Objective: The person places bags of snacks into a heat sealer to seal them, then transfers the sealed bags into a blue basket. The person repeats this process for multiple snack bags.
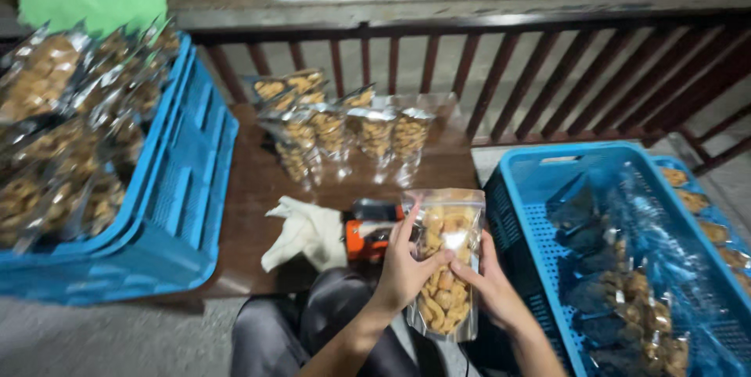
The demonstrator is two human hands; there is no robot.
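Together, left hand (405,267) and right hand (491,283) hold a clear snack pouch (444,267) upright.

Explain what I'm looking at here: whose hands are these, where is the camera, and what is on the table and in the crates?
The single picture comes from a camera worn on a person's head, looking down at their own bare hands. The left hand and right hand together hold a clear pouch of golden fried snacks, upright above the lap. Ahead is a small brown table with a row of filled pouches, a white cloth and an orange device. The blue crate at left is piled with filled pouches. Another blue crate at right holds a plastic bag of snacks.
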